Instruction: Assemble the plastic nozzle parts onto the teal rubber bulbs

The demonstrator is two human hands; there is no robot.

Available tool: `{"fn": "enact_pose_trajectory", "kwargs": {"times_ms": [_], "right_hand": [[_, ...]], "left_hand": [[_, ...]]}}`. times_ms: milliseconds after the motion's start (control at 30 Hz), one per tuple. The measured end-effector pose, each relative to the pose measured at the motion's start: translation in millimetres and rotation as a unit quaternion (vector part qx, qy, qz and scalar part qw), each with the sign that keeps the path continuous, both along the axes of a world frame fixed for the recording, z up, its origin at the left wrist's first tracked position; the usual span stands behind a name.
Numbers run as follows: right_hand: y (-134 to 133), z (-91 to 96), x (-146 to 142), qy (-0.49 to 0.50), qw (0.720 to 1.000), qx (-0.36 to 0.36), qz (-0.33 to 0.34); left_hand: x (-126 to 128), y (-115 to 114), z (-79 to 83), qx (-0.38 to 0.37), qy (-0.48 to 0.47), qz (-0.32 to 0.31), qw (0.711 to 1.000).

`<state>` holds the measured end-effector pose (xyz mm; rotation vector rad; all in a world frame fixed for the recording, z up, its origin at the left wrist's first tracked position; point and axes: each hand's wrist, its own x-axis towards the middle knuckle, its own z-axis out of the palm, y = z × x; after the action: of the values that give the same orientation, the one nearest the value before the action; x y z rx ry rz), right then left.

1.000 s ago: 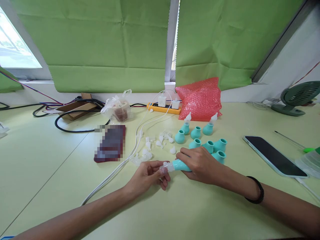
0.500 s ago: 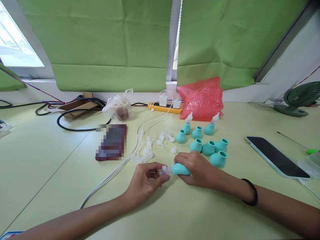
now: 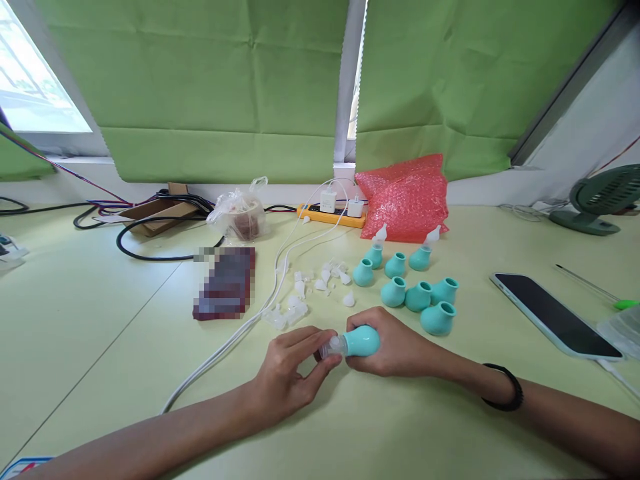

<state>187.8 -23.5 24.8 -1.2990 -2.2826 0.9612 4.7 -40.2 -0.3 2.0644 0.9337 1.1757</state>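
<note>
My right hand (image 3: 383,343) is wrapped around a teal rubber bulb (image 3: 363,341), which lies on its side with its neck to the left. A clear plastic connector (image 3: 334,345) sits at the neck, pinched between the thumb and fingers of my left hand (image 3: 293,373). Behind my right hand stand several open-necked teal bulbs (image 3: 439,319). Two more bulbs at the back carry whitish pointed tips (image 3: 431,236). Small translucent white parts (image 3: 330,275) lie scattered beyond my left hand. My fingers partly cover the connector.
White cables (image 3: 240,331) run across the table to an orange power strip (image 3: 330,215). A red bubble-wrap bag (image 3: 405,198) is behind the bulbs. To the right lie a phone (image 3: 555,317) and a screwdriver (image 3: 590,283); at left, a dark red pixelated item (image 3: 225,283).
The held bulb has turned, showing more of its round body. My left fingers have closed further over the clear connector. The things on the table have stayed put.
</note>
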Motion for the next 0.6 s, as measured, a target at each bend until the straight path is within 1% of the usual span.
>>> {"fn": "enact_pose_trajectory", "kwargs": {"times_ms": [133, 200, 267, 333, 400, 500, 533, 600], "right_hand": [[1.8, -2.4, 3.8, -0.006, 0.997, -0.075, 0.015], [1.9, -1.2, 4.9, -0.021, 0.995, -0.09, 0.026], [1.3, 3.6, 5.3, -0.029, 0.994, -0.093, 0.041], [0.8, 12.0, 6.1, -0.03, 0.994, -0.086, 0.063], [1.3, 21.9, 9.0, -0.03, 0.993, -0.066, 0.092], [6.0, 33.1, 17.0, -0.015, 0.992, -0.052, 0.117], [8.6, 34.5, 19.7, -0.001, 0.993, -0.046, 0.111], [14.6, 33.2, 23.4, 0.026, 0.998, -0.005, 0.065]], "left_hand": [[-0.4, 0.3, 3.2, 0.005, 0.031, -0.058, 0.998], [-0.5, 1.1, 4.8, 0.002, 0.045, -0.083, 0.996], [-0.3, 2.4, 6.4, -0.018, 0.04, -0.091, 0.995], [0.2, 4.1, 8.4, -0.075, 0.009, -0.091, 0.993], [1.1, 6.0, 11.0, -0.163, -0.043, -0.096, 0.981], [2.9, 8.7, 15.4, -0.299, -0.127, -0.098, 0.941], [3.5, 9.6, 16.7, -0.331, -0.151, -0.091, 0.927], [4.3, 11.5, 18.6, -0.369, -0.185, -0.069, 0.908]]}}
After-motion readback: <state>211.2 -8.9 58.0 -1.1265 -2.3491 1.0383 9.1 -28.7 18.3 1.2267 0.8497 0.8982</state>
